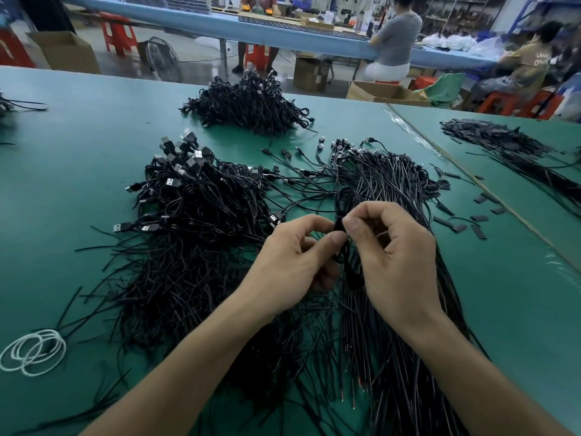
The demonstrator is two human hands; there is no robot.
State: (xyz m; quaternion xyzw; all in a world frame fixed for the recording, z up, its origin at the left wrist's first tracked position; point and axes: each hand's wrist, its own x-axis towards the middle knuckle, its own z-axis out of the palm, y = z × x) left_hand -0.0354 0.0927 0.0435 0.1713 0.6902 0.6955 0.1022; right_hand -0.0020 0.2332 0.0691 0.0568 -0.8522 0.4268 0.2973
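Both my hands meet over the middle of a green table [78, 190]. My left hand [292, 259] and my right hand [393, 253] pinch one thin black cable [341, 202] between thumb and fingers; its looped end stands up just above the fingertips. Under my hands lie two big heaps of black cables: a USB-plug heap [195, 196] to the left and a long straight bundle [393, 184] to the right, with bare red-tipped ends near the front.
A third tangled cable pile [251, 105] sits at the back of the table. Short black sleeve pieces [481, 215] lie scattered right, with a larger heap [503, 143] beyond a seam. White string loops [34, 350] lie front left. People sit at a blue bench behind.
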